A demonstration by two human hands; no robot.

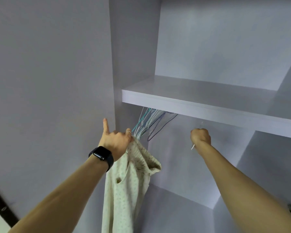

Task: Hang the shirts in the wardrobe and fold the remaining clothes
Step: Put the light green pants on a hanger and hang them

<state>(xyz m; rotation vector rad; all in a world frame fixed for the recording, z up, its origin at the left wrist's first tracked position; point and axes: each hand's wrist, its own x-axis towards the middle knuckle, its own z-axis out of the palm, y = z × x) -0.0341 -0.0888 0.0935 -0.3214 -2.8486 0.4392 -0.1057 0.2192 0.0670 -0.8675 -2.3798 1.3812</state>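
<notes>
One lavender wardrobe [134, 47] fills the frame, with one shelf [200, 101] across its upper right. One cream speckled knit top [124, 190] hangs at lower centre. The left hand [116, 140] grips its upper edge, index finger raised. Wire hangers [149, 121], too crowded to count, hang under the shelf. At centre right, the right hand [201, 136] is fisted round one thin white wire [192, 146]. One black smartwatch [102, 155] sits on the left wrist.
</notes>
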